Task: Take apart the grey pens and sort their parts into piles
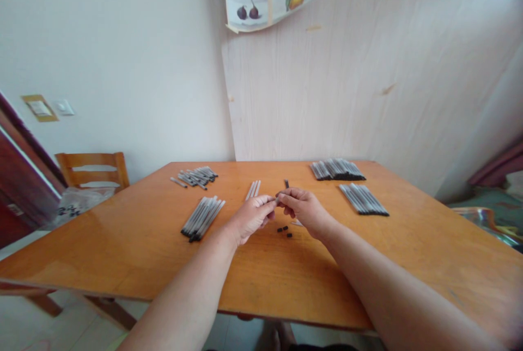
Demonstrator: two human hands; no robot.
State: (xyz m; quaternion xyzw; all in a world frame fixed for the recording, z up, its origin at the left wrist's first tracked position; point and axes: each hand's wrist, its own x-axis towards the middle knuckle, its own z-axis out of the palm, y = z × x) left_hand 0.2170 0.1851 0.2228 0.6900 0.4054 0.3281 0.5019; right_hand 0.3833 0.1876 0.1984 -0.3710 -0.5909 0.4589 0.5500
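Note:
My left hand (254, 217) and my right hand (305, 210) meet over the middle of the table, both with fingers pinched. Between the fingertips shows a short piece of a pen (277, 200), pale with a dark end. Fingers cover most of it, so I cannot tell whether the dark end is a separate part. Small black caps (285, 228) lie just below my hands. Beyond my left hand are a few pale pen barrels (253, 189). A dark narrow piece (286, 183) lies past my right hand, and a thin white piece (297, 223) shows beneath it.
On the wooden table (134, 242), a pile of pens (203, 218) lies left of my hands, with a looser pile (198, 176) behind it. Two neat rows of black-ended pens, a near row (363, 199) and a far row (337, 169), lie at right. A chair (93, 170) stands left.

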